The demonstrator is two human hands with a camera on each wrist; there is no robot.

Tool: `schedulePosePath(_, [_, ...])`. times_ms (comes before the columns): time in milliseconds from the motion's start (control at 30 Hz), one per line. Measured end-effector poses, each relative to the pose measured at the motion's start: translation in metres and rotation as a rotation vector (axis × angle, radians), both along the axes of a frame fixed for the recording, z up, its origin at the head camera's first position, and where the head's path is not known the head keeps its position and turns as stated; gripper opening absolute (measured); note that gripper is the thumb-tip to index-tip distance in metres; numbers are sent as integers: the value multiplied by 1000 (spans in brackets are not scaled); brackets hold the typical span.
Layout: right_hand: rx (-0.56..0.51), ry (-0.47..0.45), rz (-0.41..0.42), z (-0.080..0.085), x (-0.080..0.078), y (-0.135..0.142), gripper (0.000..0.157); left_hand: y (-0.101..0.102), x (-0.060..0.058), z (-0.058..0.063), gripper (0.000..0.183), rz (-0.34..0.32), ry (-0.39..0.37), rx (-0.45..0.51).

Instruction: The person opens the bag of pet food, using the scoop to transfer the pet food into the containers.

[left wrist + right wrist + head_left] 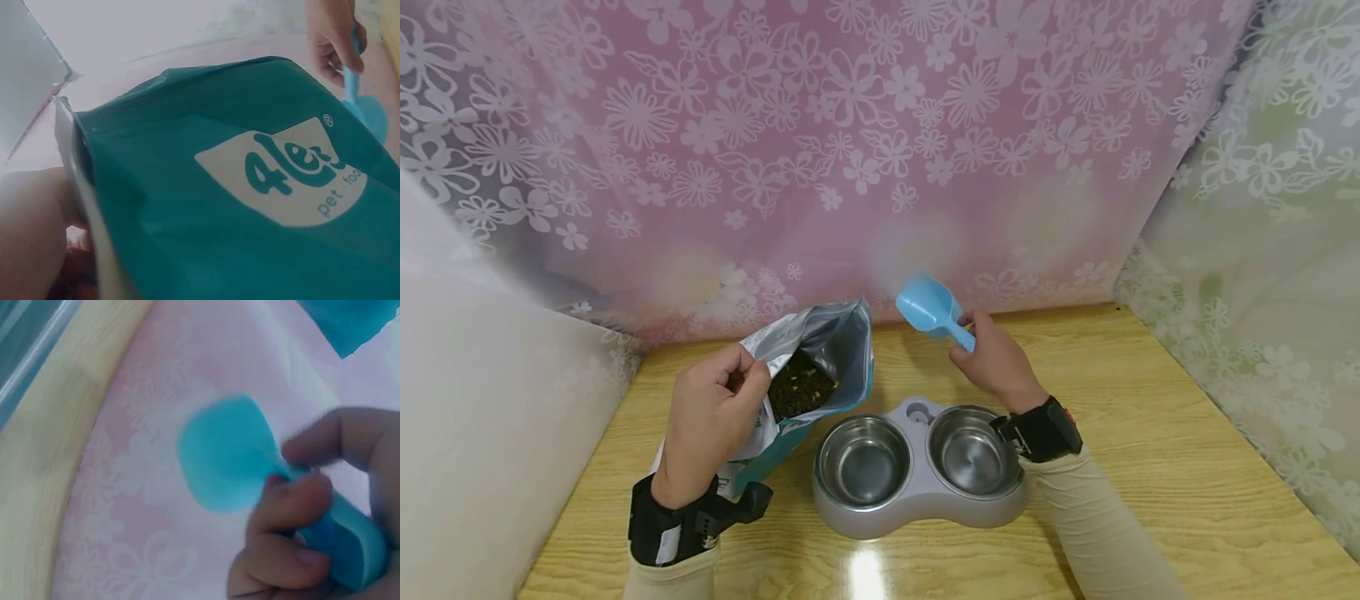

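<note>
While left hand (711,417) pinches pet food bag (852,362), right hand (997,360) grips blue scoop (927,307) — right of bag, scooping end leftward.

I have room over yellow wood-grain surface (1165,408), right of beige right sleeve (1097,521). Open teal-and-silver foil bag (212,206) blocks me left of grey plastic double-bowl stand (925,507); pink floral sheet (887,167) walls off back.
</note>
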State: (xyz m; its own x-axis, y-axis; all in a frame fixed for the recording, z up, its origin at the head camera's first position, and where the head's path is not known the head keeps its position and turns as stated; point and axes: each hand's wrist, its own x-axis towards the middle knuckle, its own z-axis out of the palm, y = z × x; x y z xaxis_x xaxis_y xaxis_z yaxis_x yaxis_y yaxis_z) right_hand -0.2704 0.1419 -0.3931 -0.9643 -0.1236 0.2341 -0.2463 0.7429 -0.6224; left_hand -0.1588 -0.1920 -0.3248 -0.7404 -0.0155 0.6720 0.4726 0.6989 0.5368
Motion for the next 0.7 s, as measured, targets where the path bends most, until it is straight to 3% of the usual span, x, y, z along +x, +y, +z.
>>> schedulePosePath(300, [-359,111,62,14,7,-4,57,-3,-4,-4,28,2,16,-26])
schedulePosePath(533, [-661,236,191,31,22,-9,40,0,-1,0,29,4,14,-24])
schedulePosePath(700, [-978,375,315,40,29,-7,34,-3,-4,-5,28,2,15,-19])
